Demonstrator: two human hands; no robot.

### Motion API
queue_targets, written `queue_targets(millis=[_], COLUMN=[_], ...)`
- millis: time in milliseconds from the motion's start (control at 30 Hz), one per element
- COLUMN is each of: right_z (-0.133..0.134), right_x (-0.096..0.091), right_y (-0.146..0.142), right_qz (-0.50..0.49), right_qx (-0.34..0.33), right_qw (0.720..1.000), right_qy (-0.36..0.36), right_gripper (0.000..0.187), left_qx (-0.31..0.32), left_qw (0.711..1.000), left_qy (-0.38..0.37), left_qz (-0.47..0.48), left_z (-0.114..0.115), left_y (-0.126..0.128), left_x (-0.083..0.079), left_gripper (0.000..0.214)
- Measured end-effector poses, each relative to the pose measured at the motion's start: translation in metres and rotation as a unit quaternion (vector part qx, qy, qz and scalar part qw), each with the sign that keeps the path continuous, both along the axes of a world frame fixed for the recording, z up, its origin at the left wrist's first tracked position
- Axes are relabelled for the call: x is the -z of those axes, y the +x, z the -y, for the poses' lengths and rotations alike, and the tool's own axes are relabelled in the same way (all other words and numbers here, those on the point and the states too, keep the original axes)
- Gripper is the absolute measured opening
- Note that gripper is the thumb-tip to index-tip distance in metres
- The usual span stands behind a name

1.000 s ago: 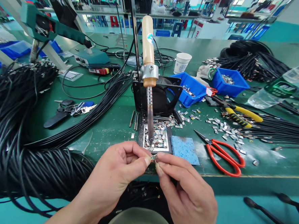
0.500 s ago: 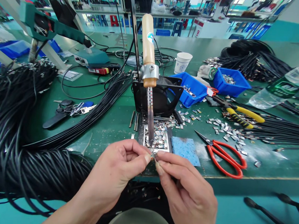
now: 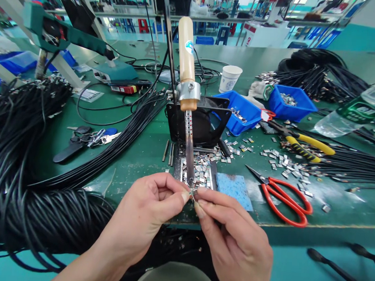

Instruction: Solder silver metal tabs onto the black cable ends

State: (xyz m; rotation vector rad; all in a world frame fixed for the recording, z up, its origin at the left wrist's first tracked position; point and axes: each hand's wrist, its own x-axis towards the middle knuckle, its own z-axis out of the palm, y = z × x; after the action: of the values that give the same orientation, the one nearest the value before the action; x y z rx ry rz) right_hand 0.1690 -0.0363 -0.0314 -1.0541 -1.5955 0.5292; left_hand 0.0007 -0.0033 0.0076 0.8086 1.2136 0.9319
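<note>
Currently, two blue containers beyond the right hand: the nearer blue bin (image 3: pixel 244 125) holds loose metal pieces (image 3: pixel 238 114); the farther blue box (image 3: pixel 292 112), off to its right, holds similar small metal parts (image 3: pixel 288 99). Paper cup (image 3: pixel 230 80) upright, beyond the nearer bin; contents not visible. Straight ahead of both hands, a white-rimmed tray (image 3: pixel 182 170) carries a crowded layer of metal connectors (image 3: pixel 205 169).

Left hand (image 3: pixel 153 210): thumb and forefinger pinched on a small metal piece (image 3: pixel 192 192). Right hand (image 3: pixel 234 232): thumb and fingertips closed on the same piece from the other side. Piece sits between the two sets of fingertips, just on the near side of the tray. Orientation: mostly covered by fingers and too small to tell its long axis or which end leads.

Soldering iron (image 3: pixel 188 79) stands ahead of the hands, long axis steep, slightly tilted: wooden handle up and away, tip down toward the fingertips, near the held piece. Blue sponge (image 3: pixel 234 190) lies just beyond the right hand; red-handled scissors (image 3: pixel 285 201) to its right, blades pointing away and leftward
</note>
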Motion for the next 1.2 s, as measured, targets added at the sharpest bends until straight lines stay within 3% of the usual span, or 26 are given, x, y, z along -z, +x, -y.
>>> queue_targets(millis=[1200], right_z=[-0.0064], right_x=[-0.0034], right_y=[-0.0053], right_qz=[-0.017], right_qx=[0.015], right_qw=[1.000], right_qy=[0.003], right_gripper=[0.023], left_qx=[-0.003], left_qw=[0.999], left_qy=[0.021], left_qz=[-0.024], left_z=[-0.0030], left_y=[-0.0014], left_x=[-0.0022], left_gripper=[0.013])
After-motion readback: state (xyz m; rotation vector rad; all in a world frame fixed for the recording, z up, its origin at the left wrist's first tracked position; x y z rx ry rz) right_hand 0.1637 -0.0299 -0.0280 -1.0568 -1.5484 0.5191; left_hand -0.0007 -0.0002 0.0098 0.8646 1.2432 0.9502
